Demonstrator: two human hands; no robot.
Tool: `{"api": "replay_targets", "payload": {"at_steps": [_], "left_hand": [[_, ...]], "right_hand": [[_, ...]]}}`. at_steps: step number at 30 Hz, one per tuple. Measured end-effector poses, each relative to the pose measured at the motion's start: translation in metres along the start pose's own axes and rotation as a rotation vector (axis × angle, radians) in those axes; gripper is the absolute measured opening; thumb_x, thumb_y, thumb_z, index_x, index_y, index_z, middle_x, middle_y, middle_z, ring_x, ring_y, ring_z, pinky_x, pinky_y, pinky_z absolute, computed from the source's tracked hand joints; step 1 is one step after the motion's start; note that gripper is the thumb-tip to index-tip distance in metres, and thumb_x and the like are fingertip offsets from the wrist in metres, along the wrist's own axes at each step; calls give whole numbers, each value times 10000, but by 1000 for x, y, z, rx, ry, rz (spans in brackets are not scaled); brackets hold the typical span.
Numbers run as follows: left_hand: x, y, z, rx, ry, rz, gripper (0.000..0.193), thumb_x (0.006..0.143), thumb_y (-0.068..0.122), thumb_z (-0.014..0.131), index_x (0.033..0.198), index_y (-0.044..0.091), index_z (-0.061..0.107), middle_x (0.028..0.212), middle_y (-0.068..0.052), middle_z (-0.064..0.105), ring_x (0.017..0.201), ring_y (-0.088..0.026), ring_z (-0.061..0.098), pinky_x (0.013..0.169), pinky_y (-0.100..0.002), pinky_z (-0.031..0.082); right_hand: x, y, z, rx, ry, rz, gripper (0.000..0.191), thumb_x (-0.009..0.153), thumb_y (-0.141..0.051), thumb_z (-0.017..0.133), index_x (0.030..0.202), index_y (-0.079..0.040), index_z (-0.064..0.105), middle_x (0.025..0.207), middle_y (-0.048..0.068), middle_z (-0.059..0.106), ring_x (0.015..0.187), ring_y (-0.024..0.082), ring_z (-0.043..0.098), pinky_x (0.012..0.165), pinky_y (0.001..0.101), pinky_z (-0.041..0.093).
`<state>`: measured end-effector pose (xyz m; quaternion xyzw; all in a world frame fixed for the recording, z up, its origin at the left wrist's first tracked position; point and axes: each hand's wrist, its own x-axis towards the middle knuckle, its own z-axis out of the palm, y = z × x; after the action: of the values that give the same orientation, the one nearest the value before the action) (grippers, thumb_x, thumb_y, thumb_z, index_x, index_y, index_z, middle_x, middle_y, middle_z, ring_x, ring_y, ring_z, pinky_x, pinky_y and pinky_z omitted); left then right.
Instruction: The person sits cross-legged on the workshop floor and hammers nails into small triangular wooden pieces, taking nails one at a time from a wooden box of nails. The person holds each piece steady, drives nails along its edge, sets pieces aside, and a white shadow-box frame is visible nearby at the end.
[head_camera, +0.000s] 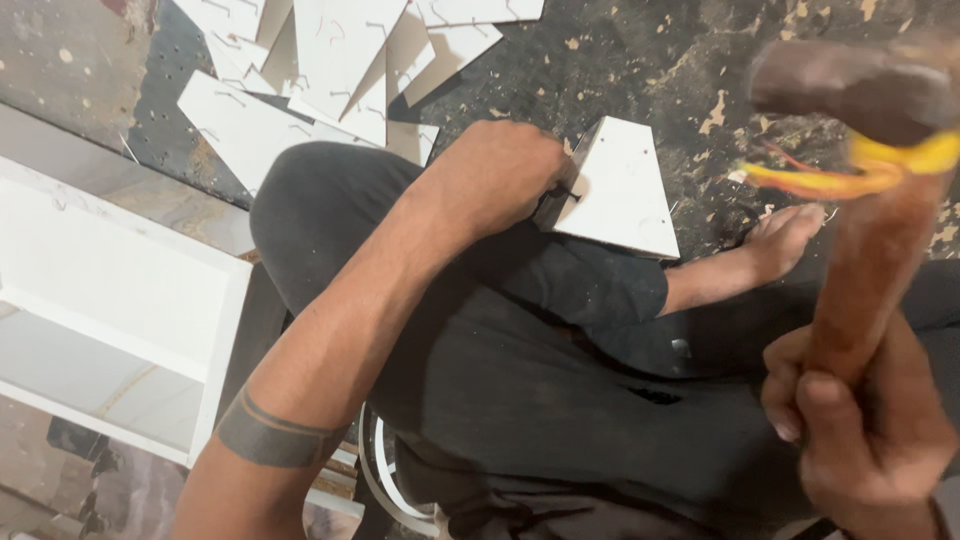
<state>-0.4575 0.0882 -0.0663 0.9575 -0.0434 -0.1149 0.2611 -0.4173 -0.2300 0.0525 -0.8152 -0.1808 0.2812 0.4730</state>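
Hands: left (497, 178) grips white panel (620, 190) | right (865, 440) clenched round raised hammer (860, 200)

A blurred hammer (860, 170), its head cut by the top edge, rises above the right hand (865, 440), itself clipped at the bottom edge. The left hand (495, 175) hides the near corner of the white board (620, 190); its fingertips are unseen.

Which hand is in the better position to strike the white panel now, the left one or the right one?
Probably the right hand: it grips the hammer, raised above the white panel. The left hand is occupied steadying that panel at its edge.
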Motion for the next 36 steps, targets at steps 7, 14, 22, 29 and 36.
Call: {"api": "replay_targets", "payload": {"at_steps": [7, 14, 22, 29, 36], "left_hand": [[2, 1, 2, -14, 27, 22, 180, 823, 75, 640, 908, 109, 795, 844, -166, 746, 831, -373, 724, 720, -482, 570], [3, 4, 0, -19, 13, -4, 198, 826, 59, 628, 925, 106, 793, 847, -162, 747, 843, -370, 723, 730, -486, 565], [2, 5, -2, -59, -8, -25, 270, 825, 56, 624, 1002, 152, 804, 876, -146, 752, 853, -358, 721, 740, -478, 565], [2, 3, -1, -44, -3, -11, 342, 799, 18, 608, 1022, 178, 811, 880, -134, 757, 864, -350, 722, 743, -472, 567], [1, 1, 2, -9, -4, -4, 242, 826, 60, 627, 963, 142, 809, 851, -148, 750, 837, -356, 724, 734, -474, 570]], "right_hand": [[23, 48, -20, -539, -391, 551, 670, 1009, -209, 602, 1651, -162, 414, 689, 109, 628, 569, 186, 618, 521, 286, 500], [3, 55, -33, -56, -248, 316, 649, 1061, -137, 501, 1686, -43, 354, 840, 65, 586, 524, 94, 511, 428, 244, 434], [10, 43, -29, -5, -257, 213, 632, 1069, -114, 459, 1679, -7, 333, 816, 56, 564, 500, 70, 498, 407, 216, 422], [4, 26, -29, -70, -207, 203, 602, 1057, -77, 471, 1642, 23, 371, 871, 75, 576, 542, 81, 514, 456, 221, 435], [2, 19, 3, -340, -59, 17, 443, 1005, -121, 532, 1424, 8, 471, 804, 65, 611, 622, 126, 550, 563, 279, 439]]}}
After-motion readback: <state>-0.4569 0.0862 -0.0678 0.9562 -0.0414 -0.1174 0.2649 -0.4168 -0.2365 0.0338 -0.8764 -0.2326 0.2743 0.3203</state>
